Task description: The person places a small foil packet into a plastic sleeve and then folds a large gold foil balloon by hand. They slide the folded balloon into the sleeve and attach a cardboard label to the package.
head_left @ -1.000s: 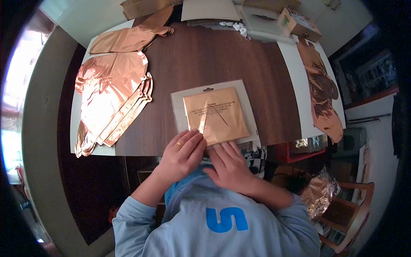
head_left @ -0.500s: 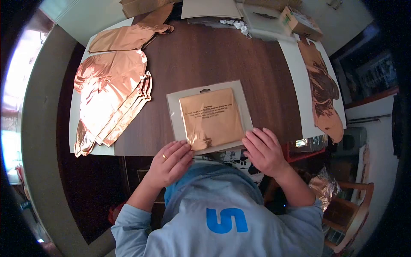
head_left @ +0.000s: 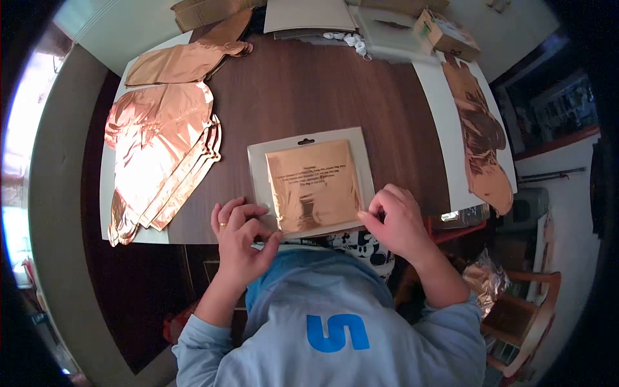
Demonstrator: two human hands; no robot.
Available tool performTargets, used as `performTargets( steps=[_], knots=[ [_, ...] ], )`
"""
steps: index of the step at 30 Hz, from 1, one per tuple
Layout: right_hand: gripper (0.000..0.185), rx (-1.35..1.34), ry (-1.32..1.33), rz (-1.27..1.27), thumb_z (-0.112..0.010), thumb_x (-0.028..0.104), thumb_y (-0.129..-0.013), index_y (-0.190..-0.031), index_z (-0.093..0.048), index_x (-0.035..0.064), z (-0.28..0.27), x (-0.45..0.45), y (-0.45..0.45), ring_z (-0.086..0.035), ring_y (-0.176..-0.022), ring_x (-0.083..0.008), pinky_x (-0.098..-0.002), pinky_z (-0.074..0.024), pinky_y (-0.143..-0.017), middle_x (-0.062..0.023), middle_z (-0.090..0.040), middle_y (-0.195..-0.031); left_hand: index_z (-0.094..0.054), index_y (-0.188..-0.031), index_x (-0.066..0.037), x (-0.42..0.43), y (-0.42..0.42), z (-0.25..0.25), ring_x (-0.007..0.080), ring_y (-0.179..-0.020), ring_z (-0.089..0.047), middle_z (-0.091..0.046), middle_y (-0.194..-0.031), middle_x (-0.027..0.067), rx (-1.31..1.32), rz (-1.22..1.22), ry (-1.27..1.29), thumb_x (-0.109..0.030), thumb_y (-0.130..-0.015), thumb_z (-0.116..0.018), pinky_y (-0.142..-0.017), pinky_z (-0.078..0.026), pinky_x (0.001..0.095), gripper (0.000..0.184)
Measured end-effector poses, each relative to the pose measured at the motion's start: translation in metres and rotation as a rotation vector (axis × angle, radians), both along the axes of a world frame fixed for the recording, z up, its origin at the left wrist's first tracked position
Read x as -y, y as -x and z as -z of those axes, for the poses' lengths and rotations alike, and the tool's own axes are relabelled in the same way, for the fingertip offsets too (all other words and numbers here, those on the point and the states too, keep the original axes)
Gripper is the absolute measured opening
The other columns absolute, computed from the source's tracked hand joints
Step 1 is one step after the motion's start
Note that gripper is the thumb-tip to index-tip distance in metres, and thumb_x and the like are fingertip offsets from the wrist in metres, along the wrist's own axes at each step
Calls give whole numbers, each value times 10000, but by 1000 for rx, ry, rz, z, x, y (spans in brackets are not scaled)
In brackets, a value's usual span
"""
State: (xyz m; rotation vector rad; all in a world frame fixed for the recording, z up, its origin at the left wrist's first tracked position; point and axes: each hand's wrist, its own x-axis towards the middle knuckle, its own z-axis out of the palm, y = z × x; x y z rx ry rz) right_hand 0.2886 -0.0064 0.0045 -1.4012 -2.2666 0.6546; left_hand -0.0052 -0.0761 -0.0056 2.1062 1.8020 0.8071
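Your top (head_left: 271, 351) pale blue, numeral (head_left: 338, 332) brighter blue. Packet (head_left: 316, 201) at your twelve o'clock: copper, black print (head_left: 307, 175). Tabletop (head_left: 322, 90) dark-brown woodgrain. Foil sheets (head_left: 161, 135), ten o'clock from packet: copper-pink.

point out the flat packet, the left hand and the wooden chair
Flat packet (head_left: 314, 195): head view, on its copper-coloured middle
Left hand (head_left: 240, 243): head view, on the back of the hand
Wooden chair (head_left: 511, 317): head view, on its seat

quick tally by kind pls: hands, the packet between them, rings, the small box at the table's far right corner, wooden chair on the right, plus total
Hands: 2 (left hand, right hand)
Packet: 1
Ring: 1
Small box: 1
Wooden chair: 1
Total: 6
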Motion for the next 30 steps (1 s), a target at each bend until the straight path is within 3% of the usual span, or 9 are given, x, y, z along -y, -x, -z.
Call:
performTargets(
  steps=[5, 8, 9, 12, 19, 22, 26, 28, 30],
  knots=[
    [359, 119, 126, 82, -792, 232, -765, -936, -524, 65, -15, -7, 4, -617, -833, -341, -459, -453, -724, -119, -619, -882, -610, -1081, -118, 2, 3, -3, 388, -1262, -460, -580, -1247, 134, 23, -135, 33, -167, -722, -772, -1115, -210, 595, 396],
    [394, 144, 131, 97, -795, 263, -768, -956, -515, 58, -19, -8, 6, -629, -847, -357, -469, -465, -723, -139, -632, -913, -536, -1303, -58, 8, -10, 0, 394, -1286, -439, -534, -1328, 155, -249, -9, -217, -158, -758, -700, -1091, -252, 603, 578],
    [400, 146, 124, 94, -795, 271, -770, -960, -515, 57, -17, -8, 6, -634, -849, -361, -471, -469, -722, -144, -636, -920, -455, -1426, -75, 8, -17, 9, 394, -1387, -368, -487, -1425, 163, -237, 193, -196, -193, -743, -708, -1154, -216, 586, 739],
    [384, 181, 156, 133, -796, 285, -771, -931, -529, 59, -22, -3, 7, -643, -813, -367, -474, -482, -694, -147, -645, -878, -461, -1441, -85, -6, -51, -1, 336, -1416, -367, -454, -1491, 134, -331, 461, -100, -204, -819, -662, -1162, -255, 531, 665],
    [319, 249, 244, 390, -781, 304, -813, -818, -595, 45, 2, 47, -32, -659, -676, -303, -405, -516, -620, -124, -654, -747, -521, -1390, -58, 8, -23, 27, 293, -1378, -451, -501, -1469, 121, -476, 278, -136, -172, -899, -612, -1150, -304, 486, 512],
    [298, -141, 456, 326, -736, 277, -882, -992, -649, 14, 5, 61, -48, -677, -694, -202, -334, -538, -663, -98, -702, -831, -543, -1374, -65, 13, -21, 23, 290, -1372, -459, -517, -1456, 114, -412, 327, -125, -187, -900, -616, -1146, -313, 480, 495],
    [408, -617, 659, 394, -697, 242, -927, -1210, -603, -36, 4, 46, -74, -658, -891, -142, -280, -535, -803, -73, -700, -1011, -571, -1354, -98, 16, -38, 5, 282, -1365, -468, -528, -1450, 93, -325, 493, -269, -213, -914, -583, -1143, -327, 473, 455],
    [405, -985, 740, 320, -696, 219, -925, -1233, -597, -24, -5, 20, -80, -647, -954, -133, -269, -519, -839, -82, -694, -1057, -582, -1348, -118, 12, -47, -14, 277, -1364, -469, -535, -1446, 80, -343, 591, -354, -224, -920, -561, -1144, -332, 471, 442],
    [389, -971, 954, 67, -689, 234, -928, -1212, -615, -22, -29, -8, -85, -646, -933, -128, -268, -516, -831, -70, -697, -1051, -565, -1369, -121, 5, -54, -22, 276, -1376, -457, -517, -1462, 77, -369, 718, -356, -221, -924, -533, -1148, -336, 458, 457]
  ],
)
